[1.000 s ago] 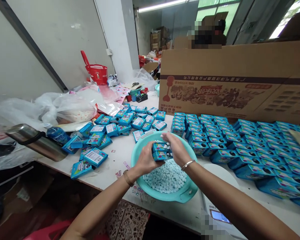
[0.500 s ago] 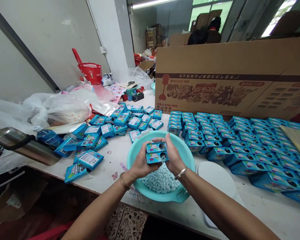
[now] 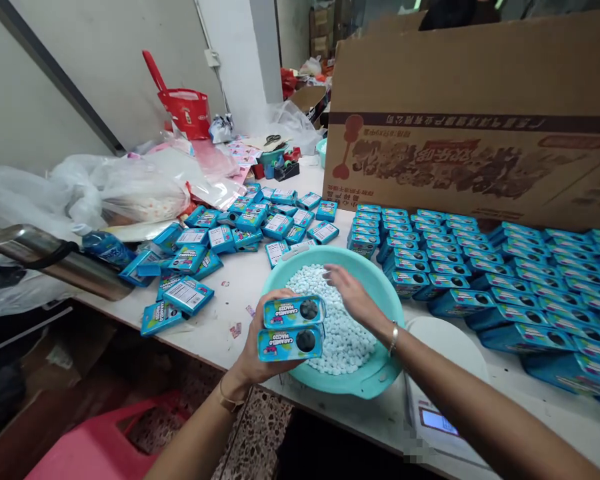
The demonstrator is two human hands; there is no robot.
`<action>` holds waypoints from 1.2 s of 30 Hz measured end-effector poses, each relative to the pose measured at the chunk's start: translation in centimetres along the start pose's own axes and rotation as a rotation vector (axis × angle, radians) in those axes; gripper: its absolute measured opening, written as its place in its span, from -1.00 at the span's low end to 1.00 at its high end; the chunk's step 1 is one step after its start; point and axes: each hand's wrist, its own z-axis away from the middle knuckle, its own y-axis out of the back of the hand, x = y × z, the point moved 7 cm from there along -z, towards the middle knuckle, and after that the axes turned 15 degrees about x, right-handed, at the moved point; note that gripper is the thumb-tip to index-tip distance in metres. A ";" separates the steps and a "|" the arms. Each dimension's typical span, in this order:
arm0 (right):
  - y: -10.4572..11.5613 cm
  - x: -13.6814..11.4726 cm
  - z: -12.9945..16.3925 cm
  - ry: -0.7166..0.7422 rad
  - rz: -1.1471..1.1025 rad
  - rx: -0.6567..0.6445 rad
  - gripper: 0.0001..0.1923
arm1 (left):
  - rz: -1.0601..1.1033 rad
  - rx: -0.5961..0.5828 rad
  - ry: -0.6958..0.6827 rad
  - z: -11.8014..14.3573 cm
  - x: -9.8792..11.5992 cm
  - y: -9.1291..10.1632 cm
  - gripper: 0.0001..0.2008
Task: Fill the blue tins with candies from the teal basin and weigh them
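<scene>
My left hand (image 3: 253,347) is closed around two blue candy boxes (image 3: 291,343), stacked one on the other, each with a dark round hole at its end. They are held over the near left rim of a turquoise basin (image 3: 275,283). Small pale blue candies (image 3: 347,340) fill the bottom of that basin. Above the candies, my right hand (image 3: 353,297) has its fingers apart and nothing in them. Whether its fingertips touch the candies I cannot tell.
Blue boxes stand in rows (image 3: 450,267) on the right, before a large carton (image 3: 430,80). A loose pile of boxes (image 3: 220,240) lies left. A white scale (image 3: 445,353) with a lit display sits right of the basin. A steel flask (image 3: 95,273) lies at the left edge.
My right hand has let go of the boxes and moved right over the basin. My left hand has brought the two boxes down and left, nearer to me. The view has tilted downward.
</scene>
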 end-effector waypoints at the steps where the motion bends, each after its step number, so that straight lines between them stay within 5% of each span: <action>1: -0.9 0.8 -0.6 0.100 0.237 -0.102 -0.36 | 0.010 0.015 -0.001 0.2 -0.2 0.4 -0.17; 5: -4.3 2.9 -1.1 0.422 0.870 -0.412 -0.27 | 0.014 0.049 0.025 0.6 -1.2 1.0 -0.18; 8: -5.1 3.6 -1.3 0.350 0.875 -0.414 -0.45 | 0.047 0.032 0.093 0.8 -1.5 0.6 -0.16; 14: -2.3 4.9 -2.5 -0.160 0.322 -0.297 -0.90 | 0.066 -0.005 0.366 -0.1 -0.6 -0.5 -0.22; 17: 0.0 3.7 -2.0 -0.565 -0.302 -0.141 -0.79 | 0.046 -0.004 0.463 -0.8 -0.7 -1.3 -0.25; 21: 1.7 0.1 -0.7 -0.779 -0.855 0.147 -0.82 | -0.054 -0.088 0.499 -1.1 -2.0 -3.2 -0.35; 25: 2.4 -2.4 0.0 -0.606 -0.985 0.403 -0.82 | -0.169 -0.158 0.466 -1.2 -2.7 -4.7 -0.36; 30: 3.0 -4.0 0.2 -0.312 -0.973 0.465 -0.70 | -0.081 -0.176 0.488 -1.2 -2.8 -5.7 -0.34; 36: 3.2 -4.5 1.1 -0.251 -0.939 0.487 -0.72 | -0.085 -0.091 0.439 -1.3 -3.2 -5.8 -0.39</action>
